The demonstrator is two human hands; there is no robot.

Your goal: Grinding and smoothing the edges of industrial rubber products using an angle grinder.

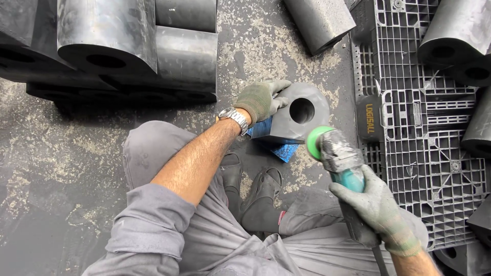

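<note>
Gripping grinder beside rubber block

Matt black rubber block, dusty knit gloves, shiny metal wristwatch, grimy teal plastic angle grinder, rough gritty concrete floor.

The grinder's handle is hidden inside the right hand. The left hand covers the rubber block's nine-o'clock edge. The blue pad is mostly buried beneath it. At three o'clock, dark blocks run off-frame.
</note>
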